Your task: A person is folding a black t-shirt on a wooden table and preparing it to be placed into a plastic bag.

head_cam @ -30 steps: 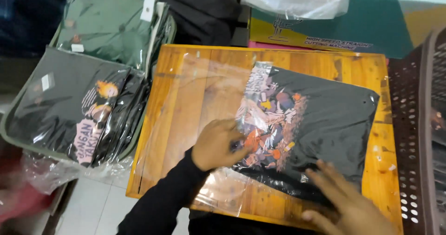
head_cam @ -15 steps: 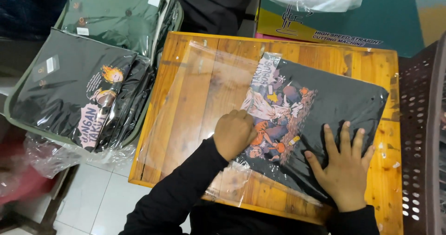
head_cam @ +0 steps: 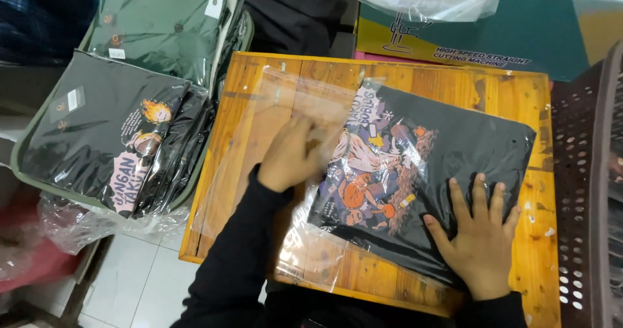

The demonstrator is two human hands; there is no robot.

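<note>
The fingers (head_cam: 479, 195) of the right hand (head_cam: 477, 243) are being spread flat, gripping nothing, on the folded black T-shirt with a colourful printed graphic (head_cam: 448, 153). The left hand (head_cam: 292, 156) is being pushed into the clear plastic bag (head_cam: 272, 101), its fingers loosely curled under the film; whether anything is being pinched cannot be told. The shirt is lying half inside the bag on the orange wooden worktop (head_cam: 519, 94). Bagged dark shirts (head_cam: 97, 127) are being kept stacked alongside. The thin film is probably at risk of bunching or tearing if dragged unevenly.
</note>
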